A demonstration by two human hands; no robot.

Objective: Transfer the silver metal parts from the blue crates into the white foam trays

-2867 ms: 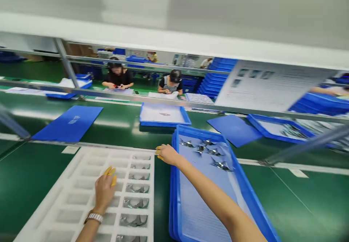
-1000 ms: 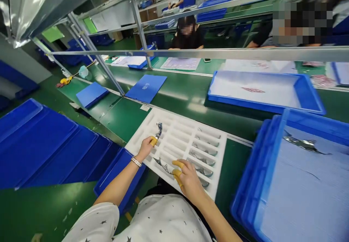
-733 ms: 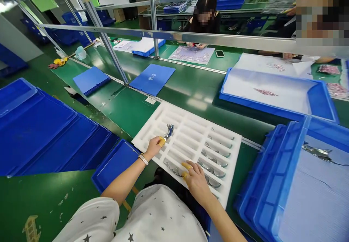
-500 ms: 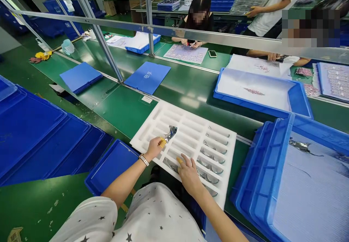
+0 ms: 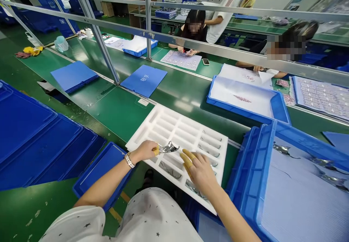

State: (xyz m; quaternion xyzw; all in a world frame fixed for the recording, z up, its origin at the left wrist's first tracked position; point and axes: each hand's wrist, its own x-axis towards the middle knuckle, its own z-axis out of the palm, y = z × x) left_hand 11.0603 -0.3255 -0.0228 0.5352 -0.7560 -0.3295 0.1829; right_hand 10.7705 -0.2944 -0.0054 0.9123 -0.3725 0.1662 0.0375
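Observation:
My left hand (image 5: 148, 150), with yellow covers on its fingertips, pinches one end of a shiny curved chrome piece (image 5: 168, 147). The piece lies roughly level above a white foam tray (image 5: 222, 158) with rows of long slots. Just right of the piece's free tip is my right hand (image 5: 200, 165), its yellow-covered fingers stretched out and holding nothing visible. Similar chrome pieces sit in the slots of the right column, partly hidden behind that hand. In the near row, another chrome piece (image 5: 170, 170) rests in its slot.
At right stand nested blue crates (image 5: 263, 162), the top one lined with white sheeting and holding several chrome pieces (image 5: 283, 149). Blue lids (image 5: 144, 80) lie on the green bench. A metal frame (image 5: 99, 45) crosses ahead; co-workers sit beyond it. Blue trays (image 5: 103, 173) are at left.
The chrome piece in my left hand has turned from slanting upward to nearly level. My right hand has moved right, off the near slot, where a chrome piece now shows. The view has shifted slightly.

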